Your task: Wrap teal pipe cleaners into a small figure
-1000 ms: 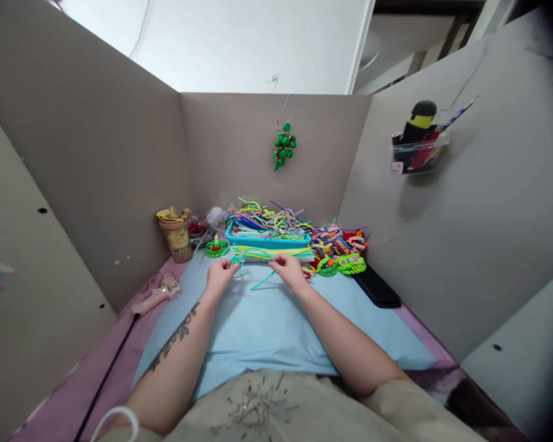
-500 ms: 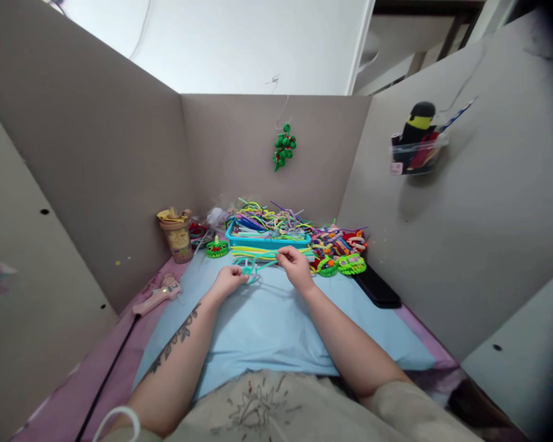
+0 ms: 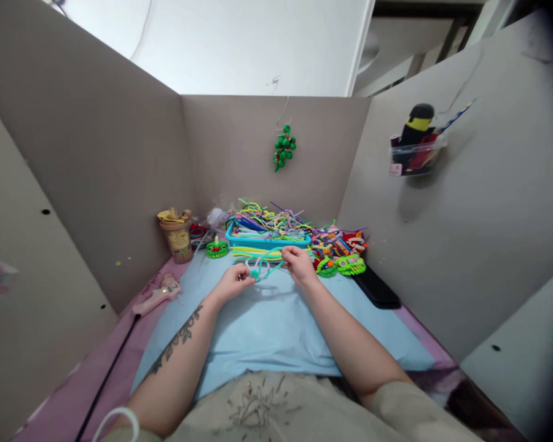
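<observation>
Between my hands is a small teal and pale lilac pipe-cleaner piece (image 3: 254,274), with loops of teal stem standing off it. My left hand (image 3: 234,282) pinches its left side between thumb and fingers. In my right hand (image 3: 298,264) is the far end of a teal pipe cleaner (image 3: 276,266), pinched at the fingertips, which runs back to the piece. Both hands are raised a little over the light blue mat (image 3: 267,331). Just behind them lie yellow, green and white pipe cleaners (image 3: 249,252) in a row.
A blue tray (image 3: 270,243) heaped with pipe cleaners stands behind. Green fuzzy pieces (image 3: 351,264) and a black phone-like slab (image 3: 378,287) lie right. At left are a pink glue gun (image 3: 156,298) and a brown cup (image 3: 179,239). Grey panels (image 3: 276,110) enclose the workspace.
Both hands have shifted slightly to the right. The teal stem, straighter before, now bows into a wider loop between them, and the piece has turned in my left fingers.
</observation>
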`<state>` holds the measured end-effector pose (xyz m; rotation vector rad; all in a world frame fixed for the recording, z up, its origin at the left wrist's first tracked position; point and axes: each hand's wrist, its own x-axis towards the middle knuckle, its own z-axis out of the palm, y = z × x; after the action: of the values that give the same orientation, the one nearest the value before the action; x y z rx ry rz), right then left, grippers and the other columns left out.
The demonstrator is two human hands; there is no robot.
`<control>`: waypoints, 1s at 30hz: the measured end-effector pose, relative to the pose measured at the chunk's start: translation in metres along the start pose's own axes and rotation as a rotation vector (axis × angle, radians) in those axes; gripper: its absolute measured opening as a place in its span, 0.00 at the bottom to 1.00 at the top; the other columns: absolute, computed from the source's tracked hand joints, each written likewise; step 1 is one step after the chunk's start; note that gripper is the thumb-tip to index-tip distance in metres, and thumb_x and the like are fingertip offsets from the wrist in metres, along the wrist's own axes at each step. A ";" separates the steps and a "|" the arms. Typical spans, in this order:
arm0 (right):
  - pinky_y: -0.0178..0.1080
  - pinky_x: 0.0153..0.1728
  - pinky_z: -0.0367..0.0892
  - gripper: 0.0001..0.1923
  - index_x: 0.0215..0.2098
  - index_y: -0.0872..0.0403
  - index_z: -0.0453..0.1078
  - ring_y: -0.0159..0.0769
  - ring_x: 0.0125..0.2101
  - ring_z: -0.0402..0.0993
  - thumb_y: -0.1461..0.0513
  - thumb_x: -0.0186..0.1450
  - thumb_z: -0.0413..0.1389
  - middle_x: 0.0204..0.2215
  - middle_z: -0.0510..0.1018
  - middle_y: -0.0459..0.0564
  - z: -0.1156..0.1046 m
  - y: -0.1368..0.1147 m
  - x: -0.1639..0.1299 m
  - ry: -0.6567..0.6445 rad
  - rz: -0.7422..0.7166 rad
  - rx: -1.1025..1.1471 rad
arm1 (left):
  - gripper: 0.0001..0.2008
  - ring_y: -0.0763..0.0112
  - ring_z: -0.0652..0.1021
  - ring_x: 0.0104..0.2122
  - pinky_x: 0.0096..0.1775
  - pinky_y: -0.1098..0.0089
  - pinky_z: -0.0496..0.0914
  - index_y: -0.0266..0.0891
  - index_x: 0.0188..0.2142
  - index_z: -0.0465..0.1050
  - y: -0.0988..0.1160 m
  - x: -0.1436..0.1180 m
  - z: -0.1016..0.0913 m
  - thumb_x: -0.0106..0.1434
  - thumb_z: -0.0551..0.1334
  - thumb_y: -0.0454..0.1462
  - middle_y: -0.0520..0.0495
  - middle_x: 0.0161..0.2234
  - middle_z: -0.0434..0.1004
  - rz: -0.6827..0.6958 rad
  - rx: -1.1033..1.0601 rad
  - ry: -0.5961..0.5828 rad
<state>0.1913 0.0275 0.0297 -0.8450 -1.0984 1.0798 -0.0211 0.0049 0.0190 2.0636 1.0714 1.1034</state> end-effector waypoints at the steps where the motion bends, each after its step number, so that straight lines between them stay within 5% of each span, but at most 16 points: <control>1: 0.31 0.17 0.53 0.15 0.26 0.55 0.66 0.24 0.15 0.57 0.54 0.47 0.61 0.18 0.67 0.41 0.002 0.001 -0.001 -0.015 0.000 -0.011 | 0.12 0.76 0.62 0.23 0.26 0.74 0.57 0.36 0.17 0.61 0.000 0.000 0.000 0.48 0.63 0.39 0.54 0.21 0.59 0.003 0.001 -0.003; 7: 0.32 0.20 0.56 0.13 0.25 0.53 0.62 0.28 0.18 0.61 0.55 0.49 0.60 0.17 0.65 0.40 0.017 0.007 -0.015 -0.128 -0.132 -0.195 | 0.13 0.76 0.60 0.22 0.26 0.73 0.56 0.37 0.18 0.62 -0.003 0.001 -0.001 0.49 0.62 0.41 0.55 0.20 0.58 -0.071 -0.042 0.071; 14: 0.35 0.30 0.60 0.10 0.21 0.53 0.68 0.32 0.26 0.62 0.56 0.49 0.61 0.25 0.68 0.45 0.024 0.019 -0.020 -0.167 -0.361 -0.557 | 0.13 0.76 0.60 0.22 0.26 0.73 0.55 0.36 0.19 0.65 -0.011 0.004 0.000 0.47 0.63 0.43 0.55 0.18 0.57 -0.110 -0.145 0.121; 20: 0.36 0.31 0.62 0.15 0.40 0.53 0.68 0.33 0.28 0.64 0.60 0.54 0.58 0.32 0.70 0.48 0.023 0.018 -0.024 -0.080 -0.420 -0.656 | 0.18 0.80 0.57 0.19 0.24 0.74 0.51 0.36 0.18 0.62 -0.006 0.005 -0.001 0.46 0.66 0.46 0.57 0.15 0.54 -0.255 -0.357 0.262; 26: 0.36 0.35 0.63 0.15 0.46 0.51 0.66 0.35 0.32 0.68 0.65 0.59 0.52 0.33 0.74 0.49 0.036 0.021 -0.043 -0.454 -0.692 -0.973 | 0.16 0.81 0.60 0.17 0.21 0.74 0.51 0.34 0.19 0.67 -0.004 0.005 0.004 0.43 0.69 0.43 0.56 0.15 0.60 -0.400 -0.657 0.242; 30: 0.34 0.33 0.63 0.14 0.45 0.50 0.66 0.35 0.31 0.70 0.65 0.60 0.51 0.32 0.76 0.48 0.043 0.031 -0.047 -0.517 -0.710 -1.063 | 0.14 0.77 0.68 0.22 0.25 0.75 0.60 0.33 0.23 0.70 -0.003 0.004 0.010 0.42 0.71 0.39 0.51 0.21 0.68 -0.437 -0.935 0.117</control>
<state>0.1379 -0.0083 0.0003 -0.8493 -2.2704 0.0211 -0.0121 0.0085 0.0134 0.9916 0.7706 1.1825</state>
